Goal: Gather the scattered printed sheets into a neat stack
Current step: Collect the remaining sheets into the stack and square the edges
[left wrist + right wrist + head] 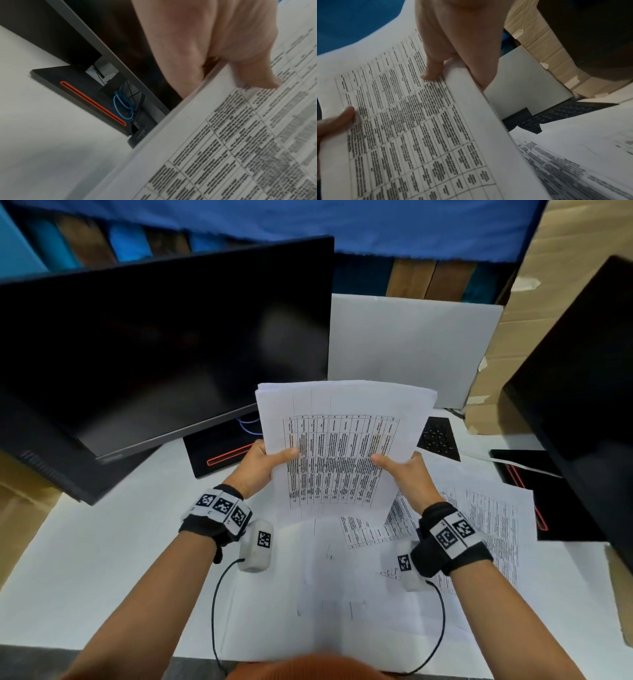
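A bundle of printed sheets [337,446] is held up off the surface, tilted toward the person, its top page showing a dense table of text. The sheets' far edges are not quite flush and fan slightly at the top. The left hand [260,465] grasps the bundle's left edge, thumb [254,75] pressed on the printed face and the other fingers hidden behind the paper. The right hand [404,474] grasps the right edge the same way, its thumb [433,70] lying on the table of text.

Under the raised bundle, more loose sheets [486,518] lie spread on the white surface [102,559], overlapping one another at different angles; some show print and some near the person show a blank or faint side [325,594].

Beyond the left hand stands a dark monitor [164,344] on a black base with a red slot [92,102], with a looped blue cable [123,106] behind it. A black keyboard [438,438] lies past the papers, partly covered by them. A white board [411,347] leans at the back, beside brown cardboard [565,268]. A second dark screen [589,388] stands at the right.
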A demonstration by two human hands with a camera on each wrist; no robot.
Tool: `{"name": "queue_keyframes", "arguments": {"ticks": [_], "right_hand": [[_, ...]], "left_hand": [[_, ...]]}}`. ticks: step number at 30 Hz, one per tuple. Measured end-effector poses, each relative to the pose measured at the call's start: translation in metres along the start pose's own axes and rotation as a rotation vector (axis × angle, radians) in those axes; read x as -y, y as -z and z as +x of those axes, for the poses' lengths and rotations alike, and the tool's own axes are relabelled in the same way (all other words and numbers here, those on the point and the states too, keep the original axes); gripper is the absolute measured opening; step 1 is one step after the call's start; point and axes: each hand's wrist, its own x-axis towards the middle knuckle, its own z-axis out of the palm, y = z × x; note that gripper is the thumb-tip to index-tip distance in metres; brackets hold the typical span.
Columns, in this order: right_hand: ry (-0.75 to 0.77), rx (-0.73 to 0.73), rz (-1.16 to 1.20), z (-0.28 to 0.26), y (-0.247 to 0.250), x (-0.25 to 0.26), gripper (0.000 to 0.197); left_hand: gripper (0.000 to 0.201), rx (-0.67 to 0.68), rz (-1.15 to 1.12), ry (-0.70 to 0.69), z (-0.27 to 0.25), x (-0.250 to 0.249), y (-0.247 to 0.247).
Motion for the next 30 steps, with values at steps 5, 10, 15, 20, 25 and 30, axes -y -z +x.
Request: {"name": "queue_keyframes", "arguments": {"ticks": [5,10,15,20,25,30], "right_hand": [[0.032,-0.014,0.053,-0.003,0.005,0.009,0.018],[-0.099,-0.047,-0.024,-0.009,-0.002,-0.005,0.057],[-0.126,-0.120,0.064,-0.006,-0.004,-0.007,0.071],[0.019,-0.095,0.153,-0.007,0.004,0.012,0.014],[-0.015,-0.130,0.033,-0.004,0.057,-0.020,0.045],[-0.432,-0.474,-0.273,-0.013,0.144,-0.096,0.069]], "left_hand": [[0.051,-0.010,0.056,-0.020,0.000,-0.009,-0.004],[0.068,-0.043,0.108,-0.005,-0.003,0.001,-0.007],[0.051,-0.063,0.204,0.019,-0.004,0.006,-0.013],[0.047,-0.123,0.297,-0.044,0.002,0.004,-0.025],[0.045,-0.179,0.298,-0.045,-0.002,0.011,-0.026],[0.046,-0.224,0.289,-0.005,-0.010,0.028,-0.013]]}}
